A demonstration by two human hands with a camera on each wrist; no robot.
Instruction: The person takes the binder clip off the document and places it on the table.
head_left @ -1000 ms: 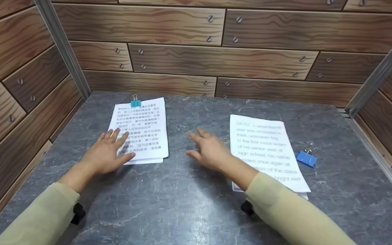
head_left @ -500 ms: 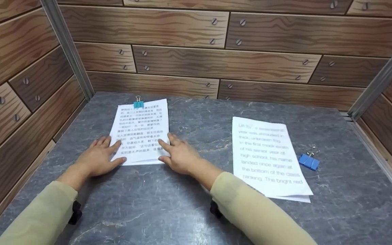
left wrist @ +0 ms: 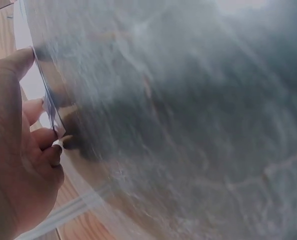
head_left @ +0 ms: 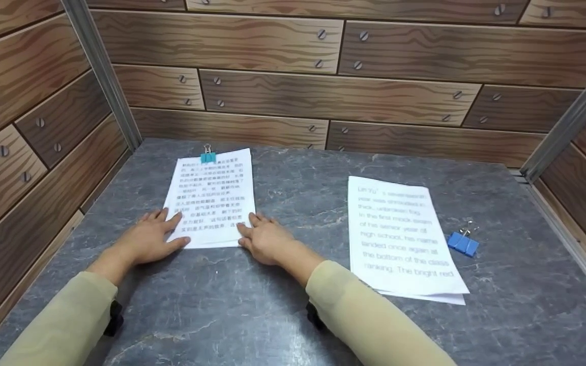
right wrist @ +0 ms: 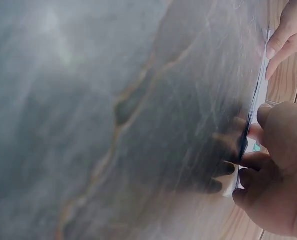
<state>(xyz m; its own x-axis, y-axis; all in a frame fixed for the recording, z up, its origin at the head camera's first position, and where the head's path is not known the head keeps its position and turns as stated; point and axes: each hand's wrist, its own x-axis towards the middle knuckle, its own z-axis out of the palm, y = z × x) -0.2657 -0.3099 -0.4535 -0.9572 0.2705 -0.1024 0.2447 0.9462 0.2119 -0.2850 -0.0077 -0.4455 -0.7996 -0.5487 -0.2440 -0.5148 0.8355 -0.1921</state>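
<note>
On the left of the grey table lies a stack of printed sheets (head_left: pixel 209 203), a teal binder clip (head_left: pixel 208 156) on its top edge. My left hand (head_left: pixel 146 238) rests at the stack's lower left corner, its fingers along the side and the thumb by the near edge. At the lower right corner my right hand (head_left: pixel 267 240) touches the paper with fingers extended. The wrist views show fingers (left wrist: pixel 48 137) against the thin paper edge on the left and a thumb (right wrist: pixel 264 115) against it on the right. Neither hand curls round the sheets.
To the right lies a second stack of sheets (head_left: pixel 400 236) with larger English print, its lower sheets slightly uneven. Beside it is a blue binder clip (head_left: pixel 463 244). Wood-patterned walls (head_left: pixel 272 91) enclose the marbled table (head_left: pixel 211 315) at the back and sides.
My right hand has moved left from between the two stacks to the lower right corner of the left stack. The left hand has shifted slightly to the stack's side; its bottom edge looks more even.
</note>
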